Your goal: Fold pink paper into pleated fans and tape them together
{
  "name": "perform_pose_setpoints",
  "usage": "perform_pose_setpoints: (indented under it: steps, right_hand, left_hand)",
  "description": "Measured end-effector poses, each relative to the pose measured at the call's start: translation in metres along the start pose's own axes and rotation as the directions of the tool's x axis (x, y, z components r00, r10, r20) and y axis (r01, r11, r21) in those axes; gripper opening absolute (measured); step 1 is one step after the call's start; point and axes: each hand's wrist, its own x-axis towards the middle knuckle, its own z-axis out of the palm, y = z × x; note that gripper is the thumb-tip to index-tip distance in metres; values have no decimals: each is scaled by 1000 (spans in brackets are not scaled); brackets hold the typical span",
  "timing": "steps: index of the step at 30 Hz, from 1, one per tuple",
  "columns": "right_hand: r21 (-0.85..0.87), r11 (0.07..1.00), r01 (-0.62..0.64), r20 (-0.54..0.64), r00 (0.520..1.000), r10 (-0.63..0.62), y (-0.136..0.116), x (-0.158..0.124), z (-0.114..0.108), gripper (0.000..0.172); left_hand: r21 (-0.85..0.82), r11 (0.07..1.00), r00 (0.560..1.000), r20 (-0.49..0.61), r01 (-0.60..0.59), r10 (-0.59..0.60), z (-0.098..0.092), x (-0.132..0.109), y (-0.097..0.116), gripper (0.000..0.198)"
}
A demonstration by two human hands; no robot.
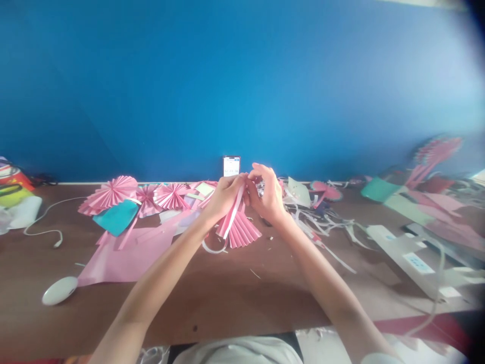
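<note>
A pleated pink paper fan (242, 231) hangs below my hands, spread at its lower end, with a pale strip along its left side. My left hand (227, 194) is closed on the gathered upper part of the fan. Close against it, my right hand (267, 192) has its thumb and fingers bent together at the fan's top edge. Whatever lies between those right fingertips is too small to make out. A white ring-shaped strip (214, 248) shows on the table just under the fan's left side.
Finished pink pleated fans (118, 189), a teal sheet (116, 217) and pink paper (129, 255) lie on the left. A phone (231, 166) leans on the blue wall. White strips (333, 227) are heaped right; a white power strip (413, 260) and white mouse (59, 290) flank the table.
</note>
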Motion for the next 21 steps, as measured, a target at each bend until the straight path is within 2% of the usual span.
perform_pose_setpoints:
  steps: [9,21]
  right_hand:
    - [-18,1000,-4,54,999,5,1,-1,1,49]
    - [-42,998,43,39,998,-42,0,2,-1,40]
  left_hand:
    - [95,995,999,-10,-37,38,0,-3,1,48]
    - [26,999,1000,-14,-18,19,2,-2,-3,48]
